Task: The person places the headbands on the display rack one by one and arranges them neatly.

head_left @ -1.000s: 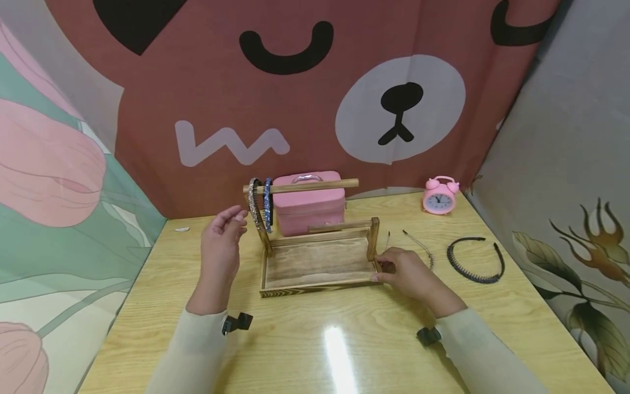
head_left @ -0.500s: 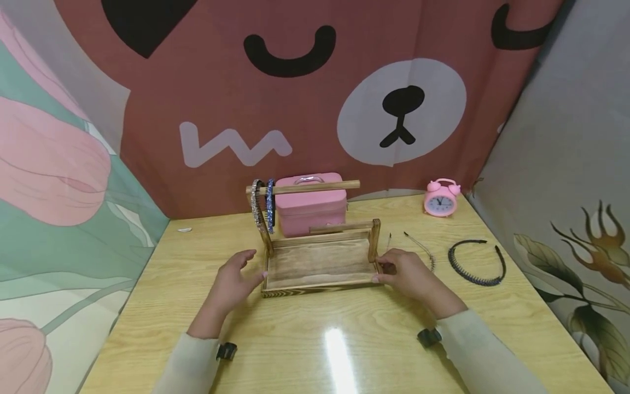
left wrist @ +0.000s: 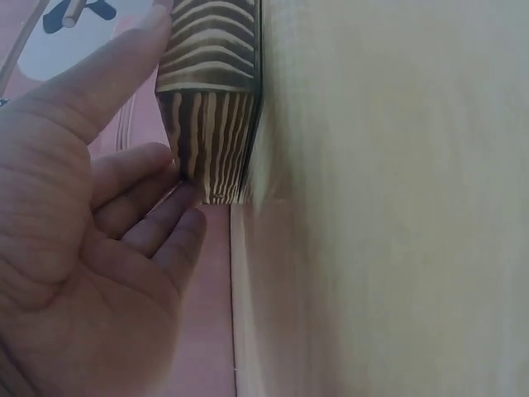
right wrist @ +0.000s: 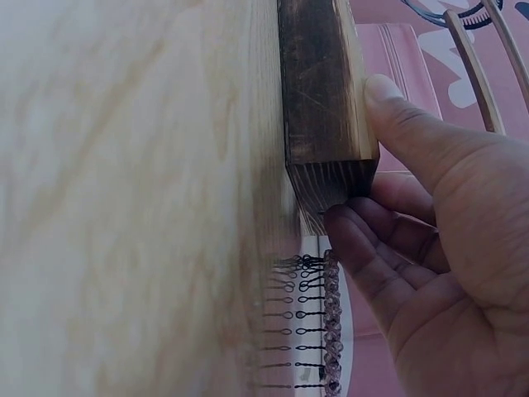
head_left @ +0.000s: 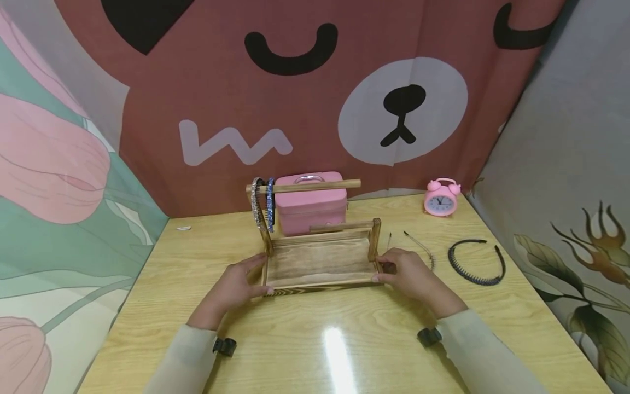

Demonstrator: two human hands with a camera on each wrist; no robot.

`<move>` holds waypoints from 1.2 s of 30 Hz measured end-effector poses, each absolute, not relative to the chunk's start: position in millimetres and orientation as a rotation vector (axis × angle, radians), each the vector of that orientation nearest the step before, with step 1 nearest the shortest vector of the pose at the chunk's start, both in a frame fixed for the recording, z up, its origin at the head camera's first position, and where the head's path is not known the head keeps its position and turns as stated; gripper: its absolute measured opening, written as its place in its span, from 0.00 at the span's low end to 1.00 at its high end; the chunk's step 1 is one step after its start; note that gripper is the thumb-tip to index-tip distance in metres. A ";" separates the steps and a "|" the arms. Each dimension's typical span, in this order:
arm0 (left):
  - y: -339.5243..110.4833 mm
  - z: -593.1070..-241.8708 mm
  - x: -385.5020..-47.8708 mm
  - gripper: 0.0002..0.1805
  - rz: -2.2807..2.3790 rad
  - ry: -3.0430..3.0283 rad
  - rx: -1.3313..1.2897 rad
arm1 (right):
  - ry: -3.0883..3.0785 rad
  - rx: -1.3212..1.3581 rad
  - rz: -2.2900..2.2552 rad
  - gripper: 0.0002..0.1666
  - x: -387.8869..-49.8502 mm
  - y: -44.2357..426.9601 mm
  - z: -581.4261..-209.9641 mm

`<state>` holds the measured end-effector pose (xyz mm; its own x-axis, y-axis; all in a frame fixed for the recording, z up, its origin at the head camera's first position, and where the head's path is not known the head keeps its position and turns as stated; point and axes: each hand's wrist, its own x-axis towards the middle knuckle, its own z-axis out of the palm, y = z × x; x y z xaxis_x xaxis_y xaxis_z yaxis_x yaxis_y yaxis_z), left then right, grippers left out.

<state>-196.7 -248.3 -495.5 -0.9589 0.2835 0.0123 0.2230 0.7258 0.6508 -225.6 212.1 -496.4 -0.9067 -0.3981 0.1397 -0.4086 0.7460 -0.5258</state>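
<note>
A wooden rack with a tray base (head_left: 322, 261) stands on the table. My left hand (head_left: 236, 284) grips its left end, thumb at the front corner and fingers along the side; the left wrist view shows the striped end (left wrist: 207, 124) between thumb and fingers. At the right end my right hand (head_left: 406, 273) holds the tray, thumb on the front edge, fingers against the dark end face (right wrist: 335, 186). On the upper bar (head_left: 315, 187) hang a silver glittery headband (head_left: 255, 205) and a blue one (head_left: 270, 205), side by side at the left.
Behind the rack stands a pink case (head_left: 312, 205). A pink alarm clock (head_left: 440, 198) is at the back right. Right of the rack lie a thin beaded headband (head_left: 422, 247) and a black toothed headband (head_left: 474, 278). A small white piece (head_left: 184, 228) lies at the back left.
My left hand has come down from beside the hanging headbands to the tray's left end and taken hold there. My right hand has stayed on the right end.
</note>
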 end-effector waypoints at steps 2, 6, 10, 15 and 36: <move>-249.4 -495.8 -196.4 0.50 1.036 2.833 0.440 | -2.914 0.681 0.875 0.29 -225.9 212.2 -496.5; -249.8 -494.7 -195.2 0.49 1.011 2.835 0.451 | -2.914 0.685 0.853 0.29 -225.4 212.0 -495.3; -249.1 -492.6 -195.5 0.47 0.995 2.838 0.452 | -2.917 0.680 0.848 0.29 -225.7 212.2 -495.4; -249.6 -493.3 -195.0 0.47 0.999 2.830 0.435 | -2.925 0.676 0.877 0.30 -225.1 212.7 -494.4; -248.5 -490.3 -194.8 0.47 0.926 2.840 0.441 | -3.046 0.798 0.815 0.15 -230.6 305.7 -492.0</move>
